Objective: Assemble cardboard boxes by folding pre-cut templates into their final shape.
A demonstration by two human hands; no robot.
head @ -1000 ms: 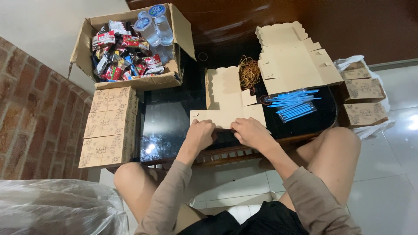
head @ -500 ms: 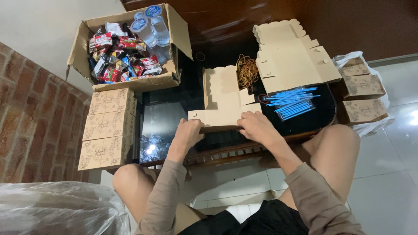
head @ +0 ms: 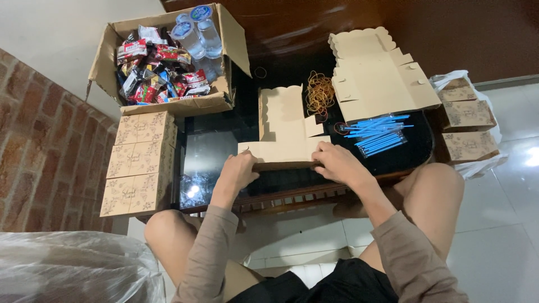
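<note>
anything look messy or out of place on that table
Nothing damaged or spilled. The rubber bands lie in a loose heap with a few strays beside it, and the blue straws are fanned unevenly. Both hands fold the flat box blank.

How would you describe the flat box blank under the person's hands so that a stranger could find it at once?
Start at the dark glossy table. Near its front edge lies the flat box blank, pale brown card with a scalloped far end, with the left hand and right hand pressing its near edge. Unlike the stack of blanks further right, it is single and touched.
</note>
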